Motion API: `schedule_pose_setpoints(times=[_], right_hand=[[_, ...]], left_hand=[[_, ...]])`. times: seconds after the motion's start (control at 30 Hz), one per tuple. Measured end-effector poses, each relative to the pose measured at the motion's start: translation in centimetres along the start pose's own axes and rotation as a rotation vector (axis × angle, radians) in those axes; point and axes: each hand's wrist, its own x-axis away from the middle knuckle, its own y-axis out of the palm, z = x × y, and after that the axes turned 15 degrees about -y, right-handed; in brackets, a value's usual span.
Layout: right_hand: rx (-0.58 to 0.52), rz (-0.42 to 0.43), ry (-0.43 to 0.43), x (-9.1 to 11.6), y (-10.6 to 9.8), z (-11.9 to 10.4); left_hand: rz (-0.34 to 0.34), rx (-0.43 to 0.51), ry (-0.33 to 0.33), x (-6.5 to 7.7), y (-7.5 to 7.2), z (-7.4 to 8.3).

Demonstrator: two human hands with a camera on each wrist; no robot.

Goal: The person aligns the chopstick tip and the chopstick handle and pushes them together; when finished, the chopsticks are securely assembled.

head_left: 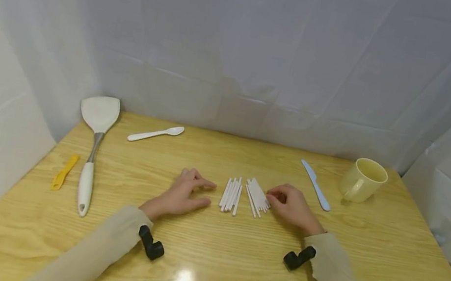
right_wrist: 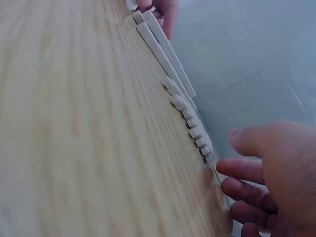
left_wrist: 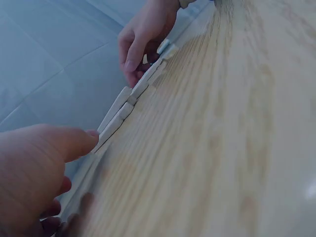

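Two bunches of short white sticks lie flat near the middle of the wooden table. The left bunch (head_left: 230, 195) has sticks roughly parallel, some stacked on others. The right bunch (head_left: 258, 196) slants and fans out a little. Just left of the left bunch rests my left hand (head_left: 183, 193), thumb and index finger spread apart with nothing between them. My right hand (head_left: 292, 206) is at the right edge of the right bunch, fingers loosely bent. In the right wrist view its thumb and fingers (right_wrist: 242, 170) stand apart beside the stick ends (right_wrist: 195, 133); whether they touch is unclear.
At the left lie a white spatula (head_left: 85, 189) and a small yellow tool (head_left: 65, 172). A white spoon (head_left: 155, 134) is farther back. On the right are a light-blue knife (head_left: 315, 184) and a yellow mug (head_left: 359, 183). Pale sheeting (head_left: 243, 64) hangs behind the table.
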Motion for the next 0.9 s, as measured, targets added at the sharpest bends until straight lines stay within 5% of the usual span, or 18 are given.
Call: schedule_pose_setpoints(times=[0.4,0.9], right_hand=[[0.051,0.046,0.078,-0.8,0.6,-0.8],[0.053,0.029,0.087,-0.4,0.5,-0.2]], left_hand=[[0.005,-0.06,0.045,-0.7,1.4,0.8],[0.123,-0.043,0.009,-0.3,2.5,1.4]])
